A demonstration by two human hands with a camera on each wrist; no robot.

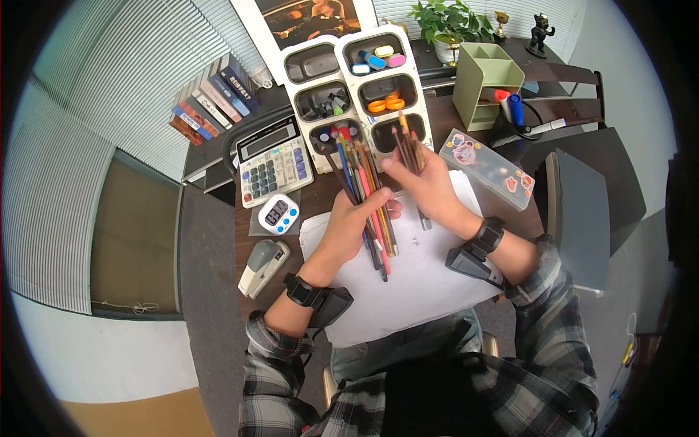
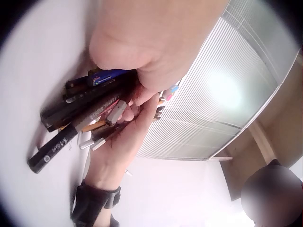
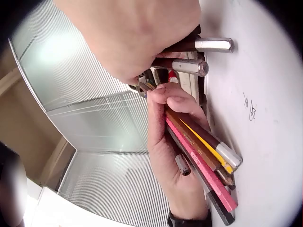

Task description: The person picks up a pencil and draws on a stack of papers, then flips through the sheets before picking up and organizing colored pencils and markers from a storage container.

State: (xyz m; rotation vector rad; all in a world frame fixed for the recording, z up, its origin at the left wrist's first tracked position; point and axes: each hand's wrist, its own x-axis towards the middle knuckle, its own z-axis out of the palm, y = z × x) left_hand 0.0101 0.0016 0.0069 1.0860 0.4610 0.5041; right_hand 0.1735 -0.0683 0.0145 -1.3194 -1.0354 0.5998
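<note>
My left hand [image 1: 346, 224] grips a thick bundle of colored pencils [image 1: 362, 171] over the white paper [image 1: 408, 284]. Their upper ends point toward the organizer, and a pink pencil [image 3: 201, 172] stands out in the right wrist view. Close beside it, my right hand [image 1: 435, 191] holds a smaller bunch of pencils [image 1: 405, 142], with silver-tipped ends [image 3: 189, 66] sticking out below the palm. The two hands are nearly together at the fingertips. Small handwritten marks [image 3: 250, 109] show on the paper.
Ahead stands a white organizer [image 1: 346, 80] with markers and orange-handled scissors [image 1: 386, 104]. To the left are a calculator [image 1: 277, 171], a timer [image 1: 279, 214] and a stapler [image 1: 263, 268]. A clear pencil box [image 1: 488, 167] and green holder [image 1: 477, 87] sit at right.
</note>
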